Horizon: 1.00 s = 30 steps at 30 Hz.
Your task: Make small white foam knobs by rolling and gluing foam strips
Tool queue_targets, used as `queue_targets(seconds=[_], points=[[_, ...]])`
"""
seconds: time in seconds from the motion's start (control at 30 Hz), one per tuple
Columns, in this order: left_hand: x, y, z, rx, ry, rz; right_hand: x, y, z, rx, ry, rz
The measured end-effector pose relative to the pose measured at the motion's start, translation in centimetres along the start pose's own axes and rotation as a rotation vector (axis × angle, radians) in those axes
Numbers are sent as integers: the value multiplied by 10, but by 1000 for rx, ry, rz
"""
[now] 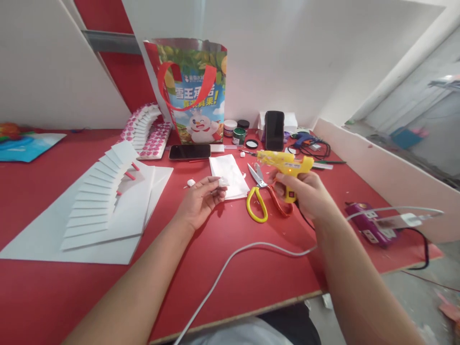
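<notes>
Head view: a printed bag (pixel 196 128) with red handles stands near the far edge of the red table (pixel 258 282), its contents hidden. Over the table's right half, the right hand (pixel 309 192) is wrapped around a yellow glue gun (pixel 295 166), residue-streaked, an orange light on its side, nozzle pointing left. Beside the bag stand a green jar (pixel 238 137) and a white jar (pixel 230 128), contents unclear. Nearer the table's centre, the left hand (pixel 201 200) pinches a small, crumpled-looking white piece (pixel 223 182).

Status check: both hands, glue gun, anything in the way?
Left hand pinching small white piece. Right hand gripping yellow glue gun. Scissors lying between hands, white cable nearer the body: possible snags.
</notes>
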<state>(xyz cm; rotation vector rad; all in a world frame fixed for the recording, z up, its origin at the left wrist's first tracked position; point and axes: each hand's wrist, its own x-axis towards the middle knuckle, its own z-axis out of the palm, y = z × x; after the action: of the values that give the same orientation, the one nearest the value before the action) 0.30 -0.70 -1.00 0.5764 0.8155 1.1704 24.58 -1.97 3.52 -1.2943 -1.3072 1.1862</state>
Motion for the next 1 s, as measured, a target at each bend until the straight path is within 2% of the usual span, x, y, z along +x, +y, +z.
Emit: queue_targets(seconds=[0.13,0.3,1.0], points=[[3,-2,-3,43,48,71,-11,6,23,-27,-148,-54],[3,-1,-1,85,85,87,-10,15,25,-78,-221,-31],[-1,-4,-1,128,34,86,-10,16,25,-161,-282,-1]])
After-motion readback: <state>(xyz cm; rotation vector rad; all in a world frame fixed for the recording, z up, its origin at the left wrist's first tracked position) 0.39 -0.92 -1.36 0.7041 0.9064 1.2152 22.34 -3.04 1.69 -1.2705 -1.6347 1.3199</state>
